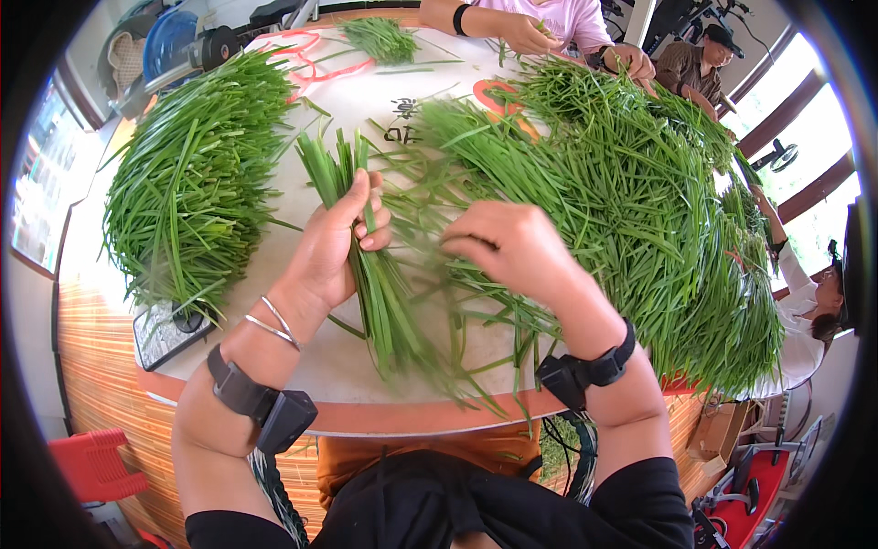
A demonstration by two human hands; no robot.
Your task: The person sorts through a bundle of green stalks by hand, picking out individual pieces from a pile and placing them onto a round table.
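My left hand is wrapped round an upright bunch of long flat green garlic chives. Its cut ends stick up above my thumb, and the lower leaves hang blurred toward the table's near edge. Just to the right, my right hand is curled, thumb and fingers drawn together; whatever they hold, if anything, is hidden. Loose blades lie smeared by motion beside its fingertips. Under and beyond that hand spreads a large loose pile of garlic chives. A second, neatly aligned heap of garlic chives stands at the left.
The white tabletop has an orange-red rim. A phone-like dark slab lies at its left edge, under leaf tips. Across the table another person's hands handle chives; two more people sit right. A small chive bunch lies at the back.
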